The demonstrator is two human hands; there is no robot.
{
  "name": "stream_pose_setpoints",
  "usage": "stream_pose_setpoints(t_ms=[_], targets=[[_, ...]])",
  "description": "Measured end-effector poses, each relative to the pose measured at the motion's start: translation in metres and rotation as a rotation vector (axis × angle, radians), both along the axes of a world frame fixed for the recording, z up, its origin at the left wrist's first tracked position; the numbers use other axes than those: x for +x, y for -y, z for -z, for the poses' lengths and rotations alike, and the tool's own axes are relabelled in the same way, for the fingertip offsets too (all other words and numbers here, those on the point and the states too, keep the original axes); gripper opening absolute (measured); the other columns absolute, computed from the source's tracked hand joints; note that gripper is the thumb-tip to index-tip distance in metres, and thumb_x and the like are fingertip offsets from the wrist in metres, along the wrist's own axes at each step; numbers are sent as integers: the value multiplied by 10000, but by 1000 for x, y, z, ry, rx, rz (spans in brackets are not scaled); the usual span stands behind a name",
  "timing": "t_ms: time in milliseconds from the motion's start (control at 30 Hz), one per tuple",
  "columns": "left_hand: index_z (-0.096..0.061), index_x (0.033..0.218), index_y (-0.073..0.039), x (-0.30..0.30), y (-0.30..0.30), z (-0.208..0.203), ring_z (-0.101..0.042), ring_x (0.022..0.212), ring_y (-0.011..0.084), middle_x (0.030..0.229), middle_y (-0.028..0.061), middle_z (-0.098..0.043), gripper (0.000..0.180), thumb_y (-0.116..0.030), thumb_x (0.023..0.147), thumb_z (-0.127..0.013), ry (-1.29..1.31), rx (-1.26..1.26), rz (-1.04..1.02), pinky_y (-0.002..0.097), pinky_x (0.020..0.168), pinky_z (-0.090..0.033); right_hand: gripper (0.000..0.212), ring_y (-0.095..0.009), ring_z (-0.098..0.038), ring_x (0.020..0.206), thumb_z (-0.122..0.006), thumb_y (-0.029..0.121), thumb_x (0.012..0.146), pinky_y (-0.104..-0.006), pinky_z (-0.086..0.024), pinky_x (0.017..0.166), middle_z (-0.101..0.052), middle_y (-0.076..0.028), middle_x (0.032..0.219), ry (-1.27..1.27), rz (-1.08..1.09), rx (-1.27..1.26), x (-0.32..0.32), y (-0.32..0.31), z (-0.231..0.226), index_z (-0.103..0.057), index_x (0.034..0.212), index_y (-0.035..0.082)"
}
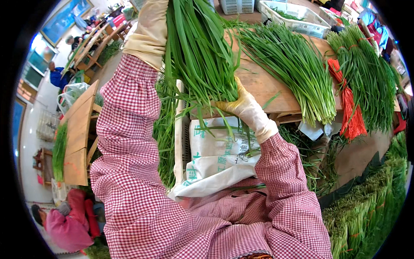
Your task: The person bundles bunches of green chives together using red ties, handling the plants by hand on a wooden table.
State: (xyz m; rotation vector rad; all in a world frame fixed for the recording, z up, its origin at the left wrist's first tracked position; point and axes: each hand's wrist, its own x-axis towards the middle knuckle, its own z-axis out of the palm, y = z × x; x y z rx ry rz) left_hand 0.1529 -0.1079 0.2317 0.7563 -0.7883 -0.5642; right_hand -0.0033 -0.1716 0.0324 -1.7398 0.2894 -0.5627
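Note:
A large bunch of garlic chives [199,52] spans from the top edge of the view down to my right hand. My right hand [248,108], in a cream glove yellowed at the fingers, is closed round the bunch's lower end. My left hand [152,30], also gloved in cream, reaches up along the bunch's left side. Its fingers are cut off by the top edge or hidden, so its grip does not show. On the wooden table [254,97] to the right lies a second loose pile of garlic chives [297,71]. Red ties [350,110] hang beside it.
Tied chive bundles [366,73] lie at the table's right end, and more bundles [366,211] stand lower right. A white crate [297,21] sits beyond the table. A white printed sack [215,151] covers my lap. A person in pink [69,224] is at lower left.

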Motion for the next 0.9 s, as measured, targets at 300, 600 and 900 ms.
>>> stream_pose_setpoints(t_ms=[300,600,900], targets=[[-572,764,-48,38,-25,-36,-579,562,167,647,66,-582,229,-264,833,-541,224,95,-141,271,521,-512,309,-351,-590,728,-580,333,811,-399,-467,618,-617,-178,761,-294,213,-346,-67,-13,-30,-601,1028,115],[-532,717,-53,18,-10,-49,-533,466,187,557,67,-525,188,-205,826,-540,174,68,-172,319,446,-496,423,-298,-581,969,-473,372,818,-355,-460,832,-592,-184,1054,-1413,-135,-455,-193,-2,149,-598,1068,55],[-543,812,-55,-65,-26,-50,-589,537,140,659,31,-585,130,-181,846,-551,149,158,119,259,429,-508,386,-192,-511,1067,-428,323,920,-304,-378,914,-514,-89,1191,553,-10,105,-125,64,-109,-490,1197,62]])
